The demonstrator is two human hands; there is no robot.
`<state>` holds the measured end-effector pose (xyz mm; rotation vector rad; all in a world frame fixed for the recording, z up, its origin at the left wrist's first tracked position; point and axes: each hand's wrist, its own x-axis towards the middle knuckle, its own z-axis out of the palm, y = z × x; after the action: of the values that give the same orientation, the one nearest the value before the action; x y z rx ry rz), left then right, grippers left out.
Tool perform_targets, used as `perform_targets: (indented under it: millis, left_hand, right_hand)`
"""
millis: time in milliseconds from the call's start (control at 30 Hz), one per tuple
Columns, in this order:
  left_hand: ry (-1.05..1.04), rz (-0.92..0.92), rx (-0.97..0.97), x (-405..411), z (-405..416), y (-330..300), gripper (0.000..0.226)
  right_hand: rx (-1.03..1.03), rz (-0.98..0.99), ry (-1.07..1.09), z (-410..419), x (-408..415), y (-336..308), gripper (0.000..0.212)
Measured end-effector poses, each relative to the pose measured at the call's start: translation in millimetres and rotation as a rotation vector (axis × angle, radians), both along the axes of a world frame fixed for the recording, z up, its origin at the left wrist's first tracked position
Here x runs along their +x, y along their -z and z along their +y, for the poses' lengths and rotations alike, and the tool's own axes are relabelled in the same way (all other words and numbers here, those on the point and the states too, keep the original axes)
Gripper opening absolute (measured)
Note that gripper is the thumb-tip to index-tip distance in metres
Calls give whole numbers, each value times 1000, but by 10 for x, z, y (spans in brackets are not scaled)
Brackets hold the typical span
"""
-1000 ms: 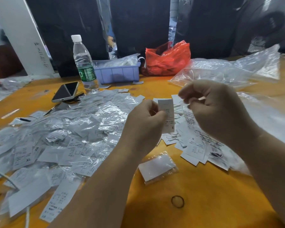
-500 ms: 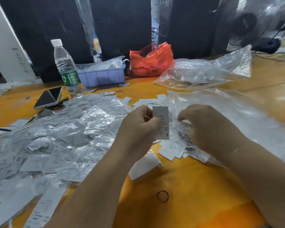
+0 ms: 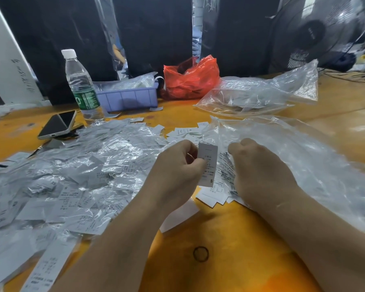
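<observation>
Label [image 3: 208, 157], white with an S printed near its lower end, stands upright just above the table [image 3: 236, 232], pinched by its left edge between the thumb and curled fingers of the left hand [image 3: 175, 173]. Just right of it the right hand [image 3: 259, 173] lies knuckles up, fingers bent down onto loose labels [image 3: 211, 196]; whether it grips one cannot be told. A clear bag [image 3: 308, 165] spreads under and beyond that hand. Left of the hands sits a heap of bagged labels [image 3: 82, 165]. A rubber band [image 3: 201, 253] lies nearer the person, between the forearms. Farther off are a phone [image 3: 57, 124], bottle [image 3: 81, 85], blue tray [image 3: 129, 99] and red bag [image 3: 190, 79].
</observation>
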<state>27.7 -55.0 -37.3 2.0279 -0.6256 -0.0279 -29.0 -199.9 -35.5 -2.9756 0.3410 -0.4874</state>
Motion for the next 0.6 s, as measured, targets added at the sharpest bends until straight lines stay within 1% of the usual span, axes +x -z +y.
perform_targets:
  millis: [100, 200, 333, 400, 500, 600]
  left_hand:
    - [-17, -9, 12, 17, 26, 5, 10]
    - [-37, 2, -4, 46, 55, 8, 9]
    - [-51, 7, -17, 59, 58, 10, 8]
    - [-76, -4, -6, 65, 53, 9, 8]
    - [-177, -43, -11, 99, 88, -9, 9]
    - [-246, -61, -38, 127, 147, -38, 8]
  right_hand:
    - [42, -196, -72, 5, 3, -3, 35]
    - [61, -390, -174, -5, 23, -3, 36]
    - [94, -480, -287, -17, 63, 49, 29]
    - [142, -532, -352, -20, 85, 52, 25]
    - [295, -613, -390, -48, 128, 40, 22]
    - [607, -618, -330, -109, 166, -14, 23]
